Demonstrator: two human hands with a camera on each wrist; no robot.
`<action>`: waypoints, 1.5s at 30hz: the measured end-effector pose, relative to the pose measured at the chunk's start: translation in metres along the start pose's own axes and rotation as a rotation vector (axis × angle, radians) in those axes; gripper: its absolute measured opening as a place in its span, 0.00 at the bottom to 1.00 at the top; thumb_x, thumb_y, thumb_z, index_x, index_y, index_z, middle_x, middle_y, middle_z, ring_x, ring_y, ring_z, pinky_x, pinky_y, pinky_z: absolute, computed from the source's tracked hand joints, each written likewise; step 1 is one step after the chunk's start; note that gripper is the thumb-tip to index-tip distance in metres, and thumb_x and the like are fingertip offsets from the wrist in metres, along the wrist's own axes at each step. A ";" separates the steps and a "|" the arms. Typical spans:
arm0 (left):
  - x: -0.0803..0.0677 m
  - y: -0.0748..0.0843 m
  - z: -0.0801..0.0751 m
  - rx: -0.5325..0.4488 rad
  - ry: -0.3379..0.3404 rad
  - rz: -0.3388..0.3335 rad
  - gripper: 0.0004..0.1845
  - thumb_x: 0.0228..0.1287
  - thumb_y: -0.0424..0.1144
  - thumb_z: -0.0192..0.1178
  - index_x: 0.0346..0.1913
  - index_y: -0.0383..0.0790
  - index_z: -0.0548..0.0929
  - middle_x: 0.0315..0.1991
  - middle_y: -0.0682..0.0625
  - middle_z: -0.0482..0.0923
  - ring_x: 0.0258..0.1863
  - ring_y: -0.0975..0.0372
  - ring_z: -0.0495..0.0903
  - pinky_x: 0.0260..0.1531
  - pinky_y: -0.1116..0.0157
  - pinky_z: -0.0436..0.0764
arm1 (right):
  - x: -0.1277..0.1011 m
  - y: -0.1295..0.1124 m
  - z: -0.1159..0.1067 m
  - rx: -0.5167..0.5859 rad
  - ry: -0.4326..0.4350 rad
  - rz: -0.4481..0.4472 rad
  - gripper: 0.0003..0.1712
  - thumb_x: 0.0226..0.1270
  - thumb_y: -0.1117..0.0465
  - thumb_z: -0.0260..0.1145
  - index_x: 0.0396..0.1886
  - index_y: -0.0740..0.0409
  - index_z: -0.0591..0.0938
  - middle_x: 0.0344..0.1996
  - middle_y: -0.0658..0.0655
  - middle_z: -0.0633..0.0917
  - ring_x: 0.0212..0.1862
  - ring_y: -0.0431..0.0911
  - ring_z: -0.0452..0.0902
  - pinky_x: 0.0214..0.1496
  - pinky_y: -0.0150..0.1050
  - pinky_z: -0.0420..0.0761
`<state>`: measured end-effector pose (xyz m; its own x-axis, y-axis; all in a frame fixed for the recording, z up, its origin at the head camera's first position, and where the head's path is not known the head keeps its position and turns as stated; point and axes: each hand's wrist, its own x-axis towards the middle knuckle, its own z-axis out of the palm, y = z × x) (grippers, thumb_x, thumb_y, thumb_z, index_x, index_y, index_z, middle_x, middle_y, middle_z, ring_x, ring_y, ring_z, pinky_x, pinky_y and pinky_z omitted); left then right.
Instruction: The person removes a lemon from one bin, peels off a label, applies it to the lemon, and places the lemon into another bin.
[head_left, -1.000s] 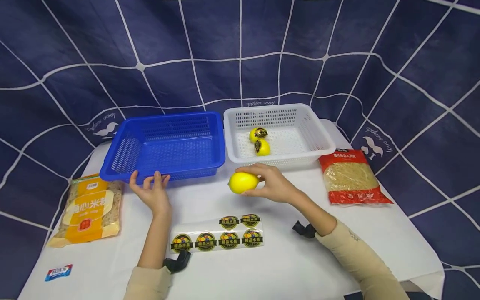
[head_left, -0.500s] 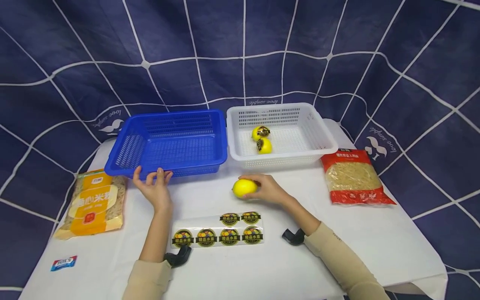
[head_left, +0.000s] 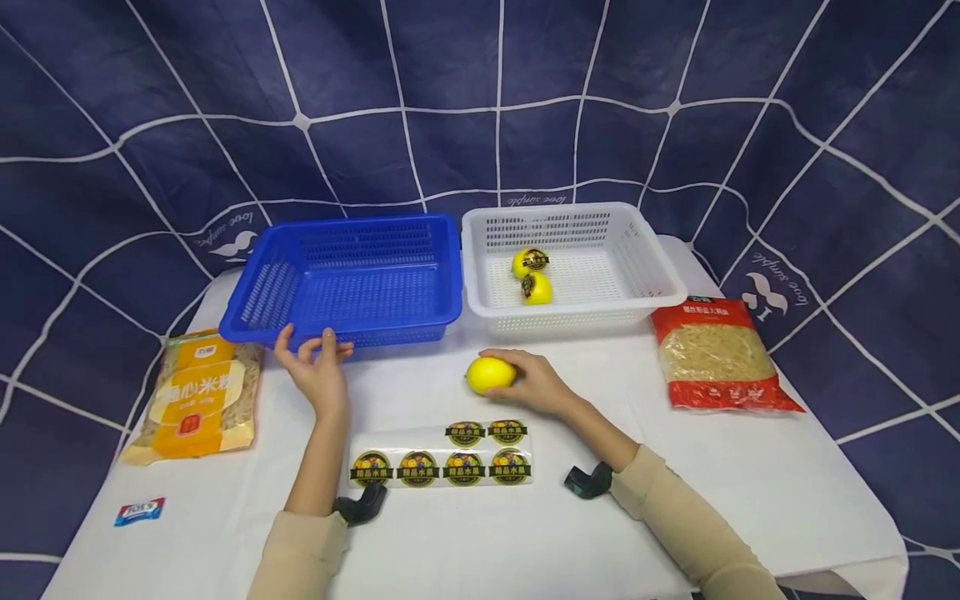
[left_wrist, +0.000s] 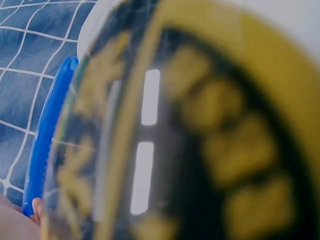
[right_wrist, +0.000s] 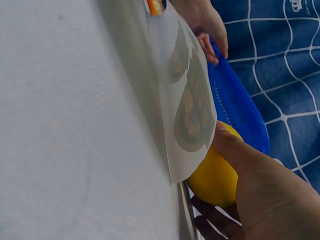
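1. R hand fingers curled round yellow lemon, pinning it on the table mid-front, prob. so it can't roll.
2. Sticker sheet lies just nearer the front edge, within reach.
3. L hand loose, fingertips touching the blue basket front rim, seemingly steadying it.
4. White basket, back right, holds two labelled lemons.

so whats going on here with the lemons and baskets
A person sits at a white table. Their right hand holds a plain yellow lemon down on the table, just above a sticker sheet of round fruit labels. Their left hand touches the front rim of the empty blue basket. The white basket beside it holds two lemons that already carry stickers. A yellow bag lies at the left and a red bag at the right.
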<state>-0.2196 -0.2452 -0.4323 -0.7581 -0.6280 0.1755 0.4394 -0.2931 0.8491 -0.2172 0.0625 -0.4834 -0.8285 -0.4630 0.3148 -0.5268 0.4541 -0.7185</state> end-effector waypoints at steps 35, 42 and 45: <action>-0.044 0.026 -0.018 0.879 -1.260 -0.066 0.26 0.55 0.50 0.65 0.55 0.41 0.75 0.48 0.48 0.78 0.50 0.55 0.74 0.50 0.54 0.74 | -0.019 -0.037 -0.027 -0.149 0.053 -0.061 0.38 0.52 0.47 0.72 0.63 0.48 0.70 0.58 0.49 0.73 0.60 0.47 0.63 0.62 0.48 0.64; -0.052 0.020 -0.022 0.956 -1.373 -0.038 0.32 0.46 0.53 0.70 0.56 0.46 0.76 0.49 0.52 0.76 0.50 0.59 0.73 0.52 0.57 0.74 | -0.038 -0.050 -0.030 -0.091 -0.096 -0.037 0.31 0.53 0.47 0.71 0.56 0.51 0.76 0.50 0.49 0.78 0.52 0.43 0.70 0.56 0.43 0.71; -0.054 0.017 -0.024 0.985 -1.415 -0.025 0.32 0.46 0.52 0.71 0.56 0.45 0.76 0.48 0.53 0.76 0.49 0.60 0.74 0.51 0.58 0.75 | -0.044 -0.048 -0.025 -0.087 -0.186 -0.014 0.30 0.52 0.46 0.71 0.54 0.51 0.78 0.48 0.48 0.79 0.51 0.40 0.70 0.57 0.42 0.71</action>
<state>-0.1598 -0.2336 -0.4395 -0.7994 0.5999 -0.0323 0.3943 0.5644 0.7252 -0.1597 0.0804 -0.4473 -0.7759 -0.5987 0.1991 -0.5595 0.5070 -0.6557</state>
